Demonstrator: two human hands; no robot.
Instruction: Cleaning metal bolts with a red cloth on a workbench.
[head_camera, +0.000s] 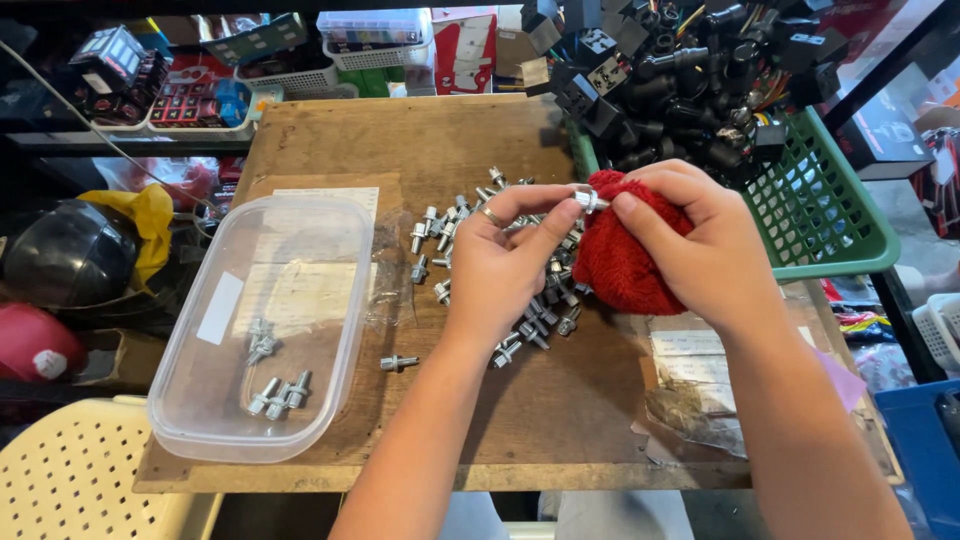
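Observation:
My left hand (500, 262) pinches a small silver bolt (589, 200) between thumb and fingers; a ring sits on one finger. My right hand (700, 240) grips a red cloth (615, 265) bunched in the palm, and the cloth touches the bolt's end. Under both hands lies a loose pile of silver bolts (445, 235) on a wooden board (420, 150). One bolt (398, 362) lies apart near the board's middle. At the left stands a clear plastic tub (330, 225) with several bolts (275, 390) in it.
A green basket (830, 215) heaped with black plastic parts stands at the back right. Boxes and trays line the back edge. A white perforated chair (70, 470) is at the lower left, a dark helmet (60, 255) at the left, a blue bin (920, 440) at the lower right.

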